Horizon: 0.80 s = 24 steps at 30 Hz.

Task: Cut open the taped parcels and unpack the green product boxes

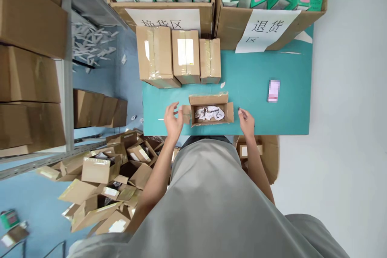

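A small open cardboard box [208, 123] sits near the front edge of the teal table, its flaps folded outward. Crumpled white paper [209, 113] fills its inside, and whatever lies beneath is hidden. At the box's left end, my left hand [173, 123] is raised beside the flap [186, 114] with its fingers apart, holding nothing; I cannot tell whether it touches the flap. My right hand [247, 124] is just right of the box, fingers pinched together. A tiny dark tip shows at those fingers, too small to name.
Three taped cartons [186, 56] stand behind the open box. Two large cartons [229, 24] of green packages line the table's back. A small pinkish packet [273, 90] lies on the teal table [290, 119] at right. Emptied boxes [99, 169] heap on the floor at left, near shelving [68, 88].
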### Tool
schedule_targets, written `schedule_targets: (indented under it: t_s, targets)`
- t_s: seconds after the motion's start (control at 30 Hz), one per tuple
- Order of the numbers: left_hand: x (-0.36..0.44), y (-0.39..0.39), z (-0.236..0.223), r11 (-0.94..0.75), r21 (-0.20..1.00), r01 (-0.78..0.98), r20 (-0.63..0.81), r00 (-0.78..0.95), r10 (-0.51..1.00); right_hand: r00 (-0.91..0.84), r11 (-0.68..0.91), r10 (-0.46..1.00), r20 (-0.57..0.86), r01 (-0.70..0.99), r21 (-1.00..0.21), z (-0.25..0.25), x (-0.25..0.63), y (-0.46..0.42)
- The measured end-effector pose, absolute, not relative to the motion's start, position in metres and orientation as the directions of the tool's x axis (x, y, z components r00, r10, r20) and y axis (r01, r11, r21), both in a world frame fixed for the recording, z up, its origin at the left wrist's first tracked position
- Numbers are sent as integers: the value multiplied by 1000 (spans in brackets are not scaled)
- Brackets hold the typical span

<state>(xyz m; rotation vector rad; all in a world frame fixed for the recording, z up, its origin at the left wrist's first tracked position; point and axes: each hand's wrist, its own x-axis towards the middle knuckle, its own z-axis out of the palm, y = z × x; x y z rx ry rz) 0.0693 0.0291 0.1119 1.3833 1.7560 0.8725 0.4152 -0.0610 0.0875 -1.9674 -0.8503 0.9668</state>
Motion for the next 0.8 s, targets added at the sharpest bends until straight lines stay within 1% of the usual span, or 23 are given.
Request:
schedule_targets:
  t_s: [0.03, 0.07, 0.1, 0.13, 0.17, 0.2, 0.23, 0.3, 0.37, 0.43, 0.53, 0.63, 0.73, 0.8]
  targets:
    - [63, 28, 104, 310, 852, 422, -216, -257, 942, 474, -508, 796, -375, 189, -840, 83, 417, -63]
    - [59, 27, 95, 435, 837, 332, -330, -328, 885, 451, -541, 782, -431, 145, -828, 78, 418, -64]
    - [57, 25, 86, 550, 803, 227, -456, -359, 814, 418, -575, 764, -492, 94, -812, 74, 419, -63]
    - [56, 23, 78, 647, 753, 120, -579, -348, 737, 374, -610, 743, -555, 39, -791, 69, 418, -62]
    - [57, 19, 71, 718, 695, 26, -680, -299, 669, 320, -643, 722, -613, -17, -766, 65, 416, -61]
    - [60, 15, 65, 761, 647, -47, -749, -229, 622, 265, -670, 702, -661, -69, -739, 61, 414, -58]
    - [63, 11, 62, 781, 616, -101, -785, -156, 599, 221, -693, 682, -697, -110, -713, 59, 411, -56]
    - [72, 1, 59, 772, 608, -183, -790, -51, 610, 185, -717, 655, -732, -153, -680, 55, 405, -52]
    - [78, -10, 61, 736, 628, -254, -763, -13, 647, 204, -710, 661, -722, -142, -690, 55, 398, -50]
    - [78, -20, 65, 703, 641, -307, -740, -5, 673, 215, -687, 693, -688, -93, -721, 57, 391, -51]
    - [66, -35, 72, 677, 654, -337, -723, -17, 690, 160, -645, 754, -637, -3, -764, 65, 378, -55]
    - [39, -58, 76, 640, 665, -385, -710, -60, 702, 78, -618, 786, -613, 81, -782, 73, 354, -59]
    - [1, -96, 78, 568, 662, -490, -689, -99, 718, 11, -600, 795, -607, 168, -782, 78, 311, -64]
    - [-30, -129, 79, 518, 665, -537, -681, -153, 716, -63, -573, 798, -599, 228, -787, 79, 273, -70]
